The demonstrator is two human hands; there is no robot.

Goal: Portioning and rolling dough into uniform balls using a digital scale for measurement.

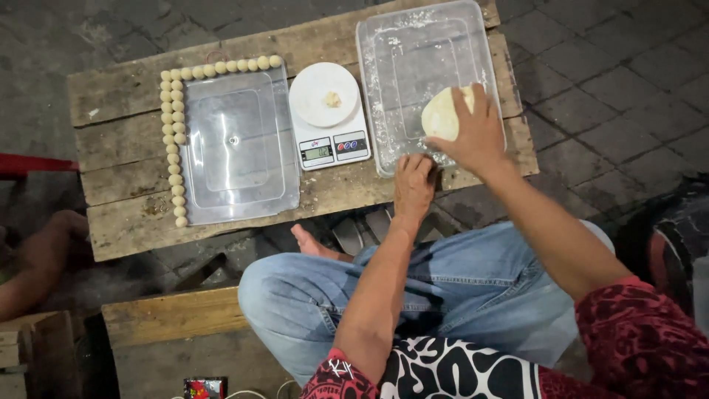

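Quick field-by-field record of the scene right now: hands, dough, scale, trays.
right hand: on the pale round dough lump, inside the clear plastic tub
left hand: fingers at the tub's near edge, on the wooden pallet table
white digital kitchen scale: small dough piece on its plate
clear plastic lid: small dough balls lined along its left and far sides

Both hands (413,185) (476,137) forward, fingers curled.

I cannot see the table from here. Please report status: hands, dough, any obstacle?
Right hand grips dough lump inside clear tub. Left hand rests on tub's near edge. Nothing blocking.
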